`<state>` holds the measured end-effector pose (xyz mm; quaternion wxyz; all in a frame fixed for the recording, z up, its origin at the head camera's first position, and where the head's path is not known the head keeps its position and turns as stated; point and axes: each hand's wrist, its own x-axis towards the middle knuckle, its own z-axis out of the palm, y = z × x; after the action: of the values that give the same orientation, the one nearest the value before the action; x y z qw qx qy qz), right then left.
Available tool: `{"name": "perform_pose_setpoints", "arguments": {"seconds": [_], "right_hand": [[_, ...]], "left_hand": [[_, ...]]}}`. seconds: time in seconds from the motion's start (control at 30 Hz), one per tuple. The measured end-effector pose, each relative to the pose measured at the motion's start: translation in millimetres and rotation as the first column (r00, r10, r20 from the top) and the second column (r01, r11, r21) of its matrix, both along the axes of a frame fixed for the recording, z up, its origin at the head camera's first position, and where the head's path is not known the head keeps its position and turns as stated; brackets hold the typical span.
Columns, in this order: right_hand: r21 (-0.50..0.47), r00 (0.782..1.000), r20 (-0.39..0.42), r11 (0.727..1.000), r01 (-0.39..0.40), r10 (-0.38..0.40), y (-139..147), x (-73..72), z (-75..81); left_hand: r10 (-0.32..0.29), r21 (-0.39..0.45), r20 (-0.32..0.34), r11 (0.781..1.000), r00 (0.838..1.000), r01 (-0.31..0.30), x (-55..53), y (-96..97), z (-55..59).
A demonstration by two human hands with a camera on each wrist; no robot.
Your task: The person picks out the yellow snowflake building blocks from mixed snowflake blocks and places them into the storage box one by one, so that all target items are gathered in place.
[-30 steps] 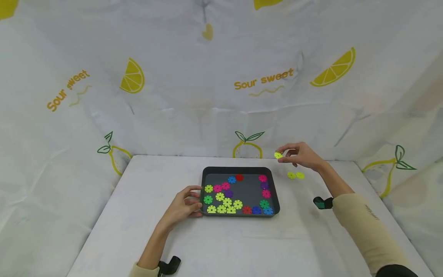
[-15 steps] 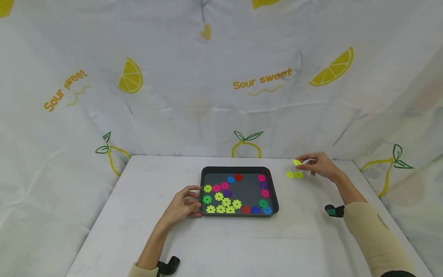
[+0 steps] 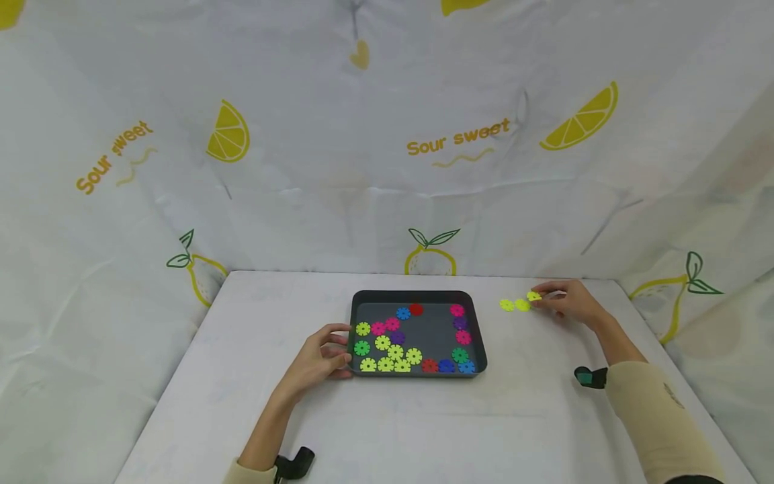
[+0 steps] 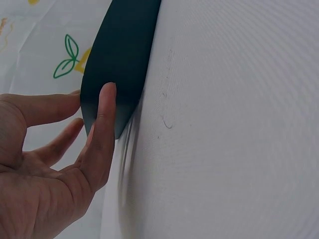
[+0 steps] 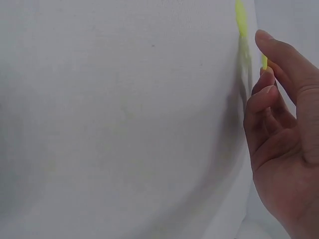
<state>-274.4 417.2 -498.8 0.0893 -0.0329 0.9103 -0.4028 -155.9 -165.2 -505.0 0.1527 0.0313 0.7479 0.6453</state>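
Behind, "Sour sweet" cloth, fingers pinching disc

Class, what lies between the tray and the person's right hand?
In the head view, two yellow discs lie side by side on the table between the tray and the right hand, which pinches a third yellow disc.

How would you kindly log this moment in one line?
Right grip: pinches yellow notched disc; Left grip: touches left side of dark tray; Two yellow notched discs: between tray and right grip
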Motion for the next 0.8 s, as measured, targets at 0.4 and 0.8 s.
{"name": "perform_pose_setpoints", "arguments": {"seconds": [0.4, 0.8], "right_hand": [[0.051, 0.999, 0.04, 0.999, 0.015, -0.017, 6.5, 3.5, -4.1], [0.058, 0.999, 0.043, 0.998, 0.012, -0.015, 0.7, 2.0, -0.5]], "left_hand": [[-0.001, 0.007, 0.003, 1.0, 1.0, 0.001, 0.5, -0.4, 0.5], [-0.013, 0.014, -0.002, 1.0, 1.0, 0.014, 0.2, -1.7, 0.1]]}}
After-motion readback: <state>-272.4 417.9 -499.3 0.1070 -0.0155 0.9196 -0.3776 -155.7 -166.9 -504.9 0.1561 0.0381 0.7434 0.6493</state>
